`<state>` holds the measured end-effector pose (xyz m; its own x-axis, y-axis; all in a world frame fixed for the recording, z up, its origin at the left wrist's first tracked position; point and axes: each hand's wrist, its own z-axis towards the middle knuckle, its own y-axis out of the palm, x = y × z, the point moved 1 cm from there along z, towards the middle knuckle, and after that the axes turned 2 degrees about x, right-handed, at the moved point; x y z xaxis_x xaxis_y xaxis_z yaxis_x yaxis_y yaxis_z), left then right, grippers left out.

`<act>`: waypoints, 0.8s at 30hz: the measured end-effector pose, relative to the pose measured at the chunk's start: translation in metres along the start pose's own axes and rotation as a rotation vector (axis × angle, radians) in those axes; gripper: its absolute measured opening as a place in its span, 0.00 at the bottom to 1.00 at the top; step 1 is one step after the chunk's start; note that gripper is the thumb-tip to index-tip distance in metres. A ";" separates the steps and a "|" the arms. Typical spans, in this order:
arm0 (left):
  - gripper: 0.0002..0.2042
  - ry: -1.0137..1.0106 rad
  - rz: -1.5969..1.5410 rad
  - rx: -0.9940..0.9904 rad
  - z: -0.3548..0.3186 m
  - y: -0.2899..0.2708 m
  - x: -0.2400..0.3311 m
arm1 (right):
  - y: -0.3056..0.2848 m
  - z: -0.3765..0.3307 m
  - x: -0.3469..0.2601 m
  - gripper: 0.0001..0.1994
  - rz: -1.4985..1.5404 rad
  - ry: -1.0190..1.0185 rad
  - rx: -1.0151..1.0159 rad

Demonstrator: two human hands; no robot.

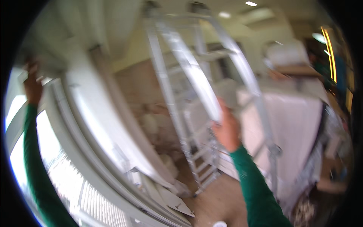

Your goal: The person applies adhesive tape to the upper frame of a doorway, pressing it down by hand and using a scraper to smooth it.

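Beside window frame (75, 151), aluminium ladder (196, 87) stood upright. Right hand (227, 130) gripped ladder's rail. Left hand (33, 85), raised above window frame, touched white wall; its grip could not be told, blurred.

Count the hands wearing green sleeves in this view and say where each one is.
2. The left hand is raised at upper left against the white frame; the right hand grips the ladder rail near centre. None seems hidden.

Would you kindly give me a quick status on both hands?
Right hand gripping ladder rail. Left hand raised against the window frame. Picture blurred; nothing seen blocking.
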<state>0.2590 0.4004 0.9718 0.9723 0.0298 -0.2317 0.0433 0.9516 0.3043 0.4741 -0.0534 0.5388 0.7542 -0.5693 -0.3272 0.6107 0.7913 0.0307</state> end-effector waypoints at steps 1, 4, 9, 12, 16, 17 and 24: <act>0.33 -0.038 -0.005 -0.025 0.000 -0.004 -0.006 | -0.011 0.007 -0.005 0.48 -0.025 -0.001 0.012; 0.32 -0.133 -0.050 -0.005 0.000 -0.022 0.003 | -0.038 0.014 -0.003 0.50 -0.158 0.036 0.038; 0.30 -0.070 -0.102 0.031 -0.011 -0.011 -0.003 | -0.004 0.010 0.021 0.53 -0.206 0.093 -0.035; 0.29 0.022 -0.221 -0.084 -0.018 -0.005 0.013 | 0.001 0.005 0.021 0.53 -0.187 0.123 -0.041; 0.29 -0.054 -0.251 -0.022 -0.019 -0.010 0.014 | 0.002 0.006 0.017 0.53 -0.202 0.094 -0.017; 0.29 -0.101 -0.254 0.011 -0.017 -0.014 0.007 | 0.001 0.006 0.015 0.52 -0.203 0.078 -0.015; 0.30 -0.130 -0.031 0.223 -0.012 -0.026 -0.035 | -0.002 0.005 0.023 0.52 -0.235 0.100 -0.020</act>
<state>0.2213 0.3778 0.9611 0.9904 -0.0519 -0.1278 0.1094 0.8600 0.4985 0.4914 -0.0690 0.5356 0.5639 -0.7139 -0.4152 0.7606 0.6448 -0.0756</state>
